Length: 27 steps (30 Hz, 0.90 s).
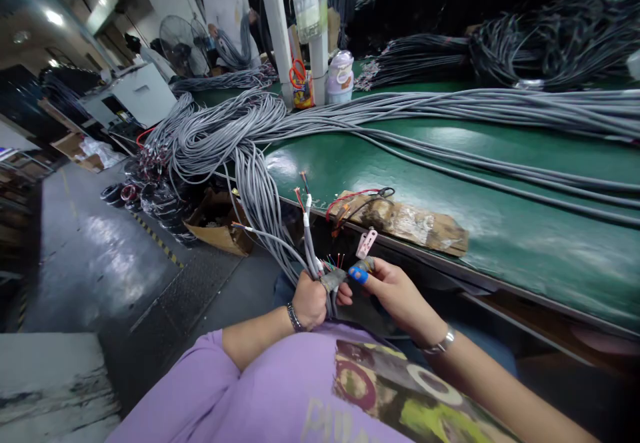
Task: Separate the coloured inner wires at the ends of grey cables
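My left hand is closed around several grey cables just in front of my body. Their stripped ends, with thin coloured wires, stick up above the fist. Grey wrapping covers its index finger. My right hand is beside it on the right, thumb and index finger brought together in a pinch. Blue wrapping is on the thumb and greyish wrapping on the index finger. Whatever lies between those fingertips is too small to make out. Short coloured wire ends show between the hands. A pink clip is just above my right hand.
A long pile of grey cables lies across the green table and hangs over its edge. A taped wooden board rests near that edge. A cardboard box stands on the floor. Another person holds cables at the back.
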Available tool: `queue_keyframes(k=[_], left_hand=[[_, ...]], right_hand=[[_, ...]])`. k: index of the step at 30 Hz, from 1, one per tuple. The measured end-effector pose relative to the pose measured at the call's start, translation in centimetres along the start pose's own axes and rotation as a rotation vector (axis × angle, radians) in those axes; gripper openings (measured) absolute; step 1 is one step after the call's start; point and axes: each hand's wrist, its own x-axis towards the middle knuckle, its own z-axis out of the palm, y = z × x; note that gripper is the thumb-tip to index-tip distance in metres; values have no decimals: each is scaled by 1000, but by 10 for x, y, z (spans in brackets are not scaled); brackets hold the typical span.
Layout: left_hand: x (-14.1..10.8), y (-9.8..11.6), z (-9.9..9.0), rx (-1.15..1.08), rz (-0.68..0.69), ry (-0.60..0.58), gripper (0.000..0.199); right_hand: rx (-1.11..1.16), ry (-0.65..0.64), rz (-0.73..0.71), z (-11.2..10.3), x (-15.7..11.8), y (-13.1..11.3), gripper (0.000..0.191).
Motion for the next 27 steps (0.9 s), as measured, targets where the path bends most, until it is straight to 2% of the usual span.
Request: queue_keyframes(k=[4, 10, 12, 18, 21, 24, 27], left_hand=[[1, 3, 1, -45, -6, 20, 41], [3, 11, 1, -45, -33, -40, 40], [4, 14, 4, -31, -18, -61, 40], [6, 17, 18, -39, 21, -28, 39], [6, 14, 22, -31, 32, -27, 39], [8, 9, 23, -2, 38, -39, 40], [10, 5, 23, 14, 27, -44, 41]], right_hand=[[47, 1, 25, -4, -3, 8, 33], [465, -31, 216, -19, 5, 13, 43], [515, -33, 258, -24, 14, 9, 49], [455, -29, 183, -18, 35, -3, 46], [455, -59, 140, -11, 35, -3, 47], [508, -99, 164, -9, 33, -4, 46], [533, -18, 171, -9, 33, -5, 43]])
